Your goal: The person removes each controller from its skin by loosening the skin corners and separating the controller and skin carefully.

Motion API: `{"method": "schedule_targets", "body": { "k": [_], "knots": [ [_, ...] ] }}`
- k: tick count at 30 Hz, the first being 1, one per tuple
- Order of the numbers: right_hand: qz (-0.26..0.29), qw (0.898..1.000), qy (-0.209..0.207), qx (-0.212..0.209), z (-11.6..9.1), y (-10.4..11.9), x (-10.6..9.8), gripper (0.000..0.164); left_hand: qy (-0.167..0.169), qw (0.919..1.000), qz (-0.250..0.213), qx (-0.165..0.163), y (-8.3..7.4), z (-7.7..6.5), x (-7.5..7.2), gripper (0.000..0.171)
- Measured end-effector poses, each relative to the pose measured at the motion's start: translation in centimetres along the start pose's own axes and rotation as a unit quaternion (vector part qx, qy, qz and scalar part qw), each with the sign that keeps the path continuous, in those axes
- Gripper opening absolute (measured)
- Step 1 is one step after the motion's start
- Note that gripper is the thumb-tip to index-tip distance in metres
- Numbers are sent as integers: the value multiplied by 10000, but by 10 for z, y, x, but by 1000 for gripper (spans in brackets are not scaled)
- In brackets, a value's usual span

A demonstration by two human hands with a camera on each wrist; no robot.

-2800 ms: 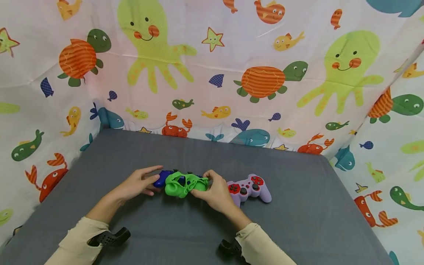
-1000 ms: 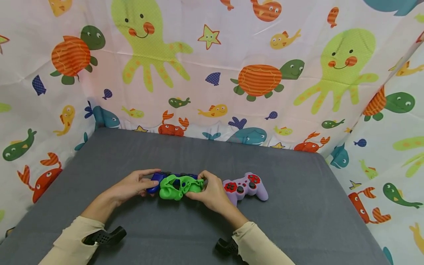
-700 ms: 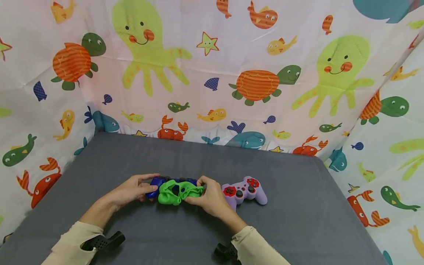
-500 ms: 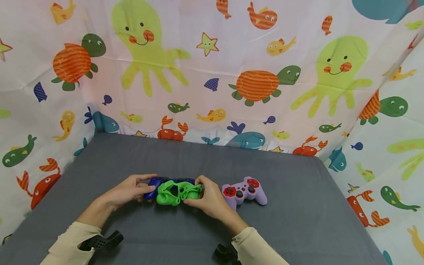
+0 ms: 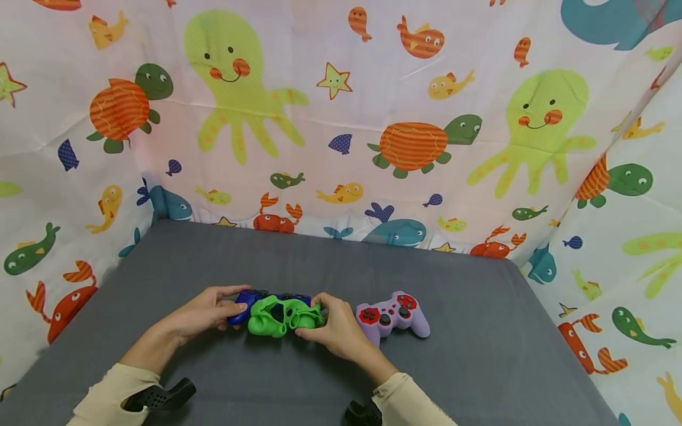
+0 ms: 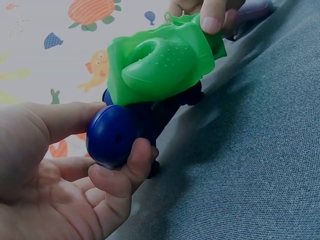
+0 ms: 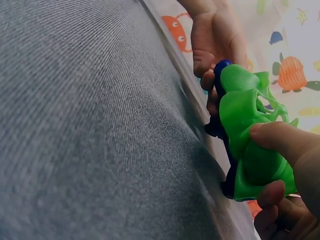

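Note:
A blue game controller (image 5: 244, 307) is gripped at its left handle by my left hand (image 5: 205, 310), thumb on one side and fingers on the other. Over the controller's front lies a crumpled green silicone controller cover (image 5: 268, 318). My right hand (image 5: 338, 328) pinches the cover's right end between thumb and fingers. In the left wrist view the round blue handle (image 6: 112, 136) sticks out below the green cover (image 6: 160, 65). The right wrist view has my thumb pressing the cover (image 7: 240, 107), with the controller's dark edge behind it. Whether the right fingers also touch the controller is hidden.
A lilac controller (image 5: 393, 315) with red button areas lies on the grey cloth-covered table (image 5: 453, 367), just right of my right hand. A white curtain (image 5: 319, 35) printed with sea animals stands behind the table and along both sides.
Both hands have shifted slightly left with the blue controller and green cover. My left fingers have closed further round the blue handle. The lilac controller stays in place.

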State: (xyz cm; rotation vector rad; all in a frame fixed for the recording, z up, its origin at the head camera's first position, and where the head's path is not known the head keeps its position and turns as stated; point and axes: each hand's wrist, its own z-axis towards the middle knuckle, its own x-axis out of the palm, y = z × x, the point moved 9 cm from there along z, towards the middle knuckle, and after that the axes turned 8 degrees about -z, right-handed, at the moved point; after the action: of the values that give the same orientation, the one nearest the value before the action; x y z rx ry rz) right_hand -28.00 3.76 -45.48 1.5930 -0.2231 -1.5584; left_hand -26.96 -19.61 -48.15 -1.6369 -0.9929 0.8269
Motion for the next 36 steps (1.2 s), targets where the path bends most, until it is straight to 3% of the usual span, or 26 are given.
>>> {"method": "schedule_targets", "body": {
  "k": [14,21,36],
  "knots": [
    [340,9992,176,114,-1,-1,5,39,123,9999,19,63,-4,-1,3,70],
    [789,9965,112,265,-2,-3,3,40,230,9996,15,185,-5,-2,6,73],
    [530,9985,21,104,0,1,1,37,210,9994,112,232,-7,-1,5,72]
  ]
}}
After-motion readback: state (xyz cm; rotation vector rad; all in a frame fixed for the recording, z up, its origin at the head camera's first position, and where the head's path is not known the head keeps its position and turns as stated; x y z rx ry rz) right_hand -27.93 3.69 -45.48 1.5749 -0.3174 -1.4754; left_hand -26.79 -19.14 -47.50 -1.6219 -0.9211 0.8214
